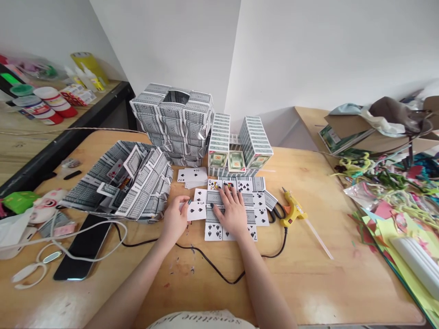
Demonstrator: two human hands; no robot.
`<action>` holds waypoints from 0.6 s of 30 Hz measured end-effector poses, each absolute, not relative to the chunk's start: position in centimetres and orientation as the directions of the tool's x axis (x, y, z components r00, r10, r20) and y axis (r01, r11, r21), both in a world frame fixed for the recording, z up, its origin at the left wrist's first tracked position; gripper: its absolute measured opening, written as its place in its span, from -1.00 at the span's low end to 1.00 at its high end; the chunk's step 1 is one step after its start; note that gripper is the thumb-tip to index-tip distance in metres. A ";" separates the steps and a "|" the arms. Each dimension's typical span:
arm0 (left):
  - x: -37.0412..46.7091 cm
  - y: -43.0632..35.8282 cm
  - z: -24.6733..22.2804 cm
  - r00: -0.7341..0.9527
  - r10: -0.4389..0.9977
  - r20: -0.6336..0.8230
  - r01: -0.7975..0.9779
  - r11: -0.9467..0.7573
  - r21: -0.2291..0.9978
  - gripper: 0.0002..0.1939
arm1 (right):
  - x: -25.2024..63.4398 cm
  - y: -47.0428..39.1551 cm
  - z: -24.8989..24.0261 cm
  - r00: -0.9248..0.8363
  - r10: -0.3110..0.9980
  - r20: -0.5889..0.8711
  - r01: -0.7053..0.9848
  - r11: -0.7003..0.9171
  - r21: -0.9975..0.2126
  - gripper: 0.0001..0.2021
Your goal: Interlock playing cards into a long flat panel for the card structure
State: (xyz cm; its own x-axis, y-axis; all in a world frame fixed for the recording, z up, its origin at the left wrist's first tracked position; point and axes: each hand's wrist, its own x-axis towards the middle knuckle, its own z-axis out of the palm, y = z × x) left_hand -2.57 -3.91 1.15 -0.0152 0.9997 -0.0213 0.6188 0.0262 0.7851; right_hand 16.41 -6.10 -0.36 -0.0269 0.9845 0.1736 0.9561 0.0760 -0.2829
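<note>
My left hand pinches the edge of a three of spades at the left side of a woven panel of playing cards. Spread flat on that panel, my right hand presses its middle with fingers apart. Spade cards stick out around the panel's edges, and patterned card backs cross its centre. Just behind my left hand lies a small pile of loose cards with a two of spades on top.
A box of folded cards and stacked card packs stand behind. An open card container and black phone are at left. Right of the panel lie a yellow glue gun, scissors and, farther off, paper scraps.
</note>
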 end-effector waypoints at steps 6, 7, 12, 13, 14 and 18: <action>-2.5 -4.1 0.9 0.009 0.985 0.171 0.698 -0.129 0.705 -0.78 | 16.4 -6.1 -0.1 -0.031 0.986 0.161 0.955 0.077 -0.287 -0.44; -2.5 -4.2 0.9 0.009 0.978 0.206 0.705 -0.152 0.693 -0.77 | 16.4 -6.1 -0.1 -0.032 0.987 0.159 0.955 0.077 -0.288 -0.43; -2.4 -4.2 0.5 0.004 0.976 0.218 0.709 -0.156 0.688 -0.76 | 16.4 -6.1 -0.2 -0.025 0.987 0.158 0.954 0.071 -0.291 -0.43; -2.4 -4.2 0.4 0.001 0.979 0.206 0.705 -0.147 0.694 -0.76 | 16.4 -6.1 -0.2 -0.024 0.987 0.160 0.954 0.070 -0.292 -0.43; -2.4 -4.1 0.2 -0.001 0.981 0.193 0.699 -0.137 0.702 -0.76 | 16.4 -6.1 -0.2 -0.024 0.987 0.161 0.954 0.071 -0.292 -0.44; -2.4 -3.9 -0.4 0.018 0.989 0.148 0.684 -0.120 0.720 -0.76 | 16.4 -6.1 -0.2 -0.025 0.986 0.163 0.953 0.073 -0.294 -0.44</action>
State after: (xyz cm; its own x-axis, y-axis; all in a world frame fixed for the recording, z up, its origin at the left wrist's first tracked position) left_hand -2.41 -3.95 -0.38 0.0178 0.9888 0.1479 0.6839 -0.1199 0.7196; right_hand 16.42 -6.14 -0.21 -0.0250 0.9862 0.1635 0.9531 0.0728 -0.2938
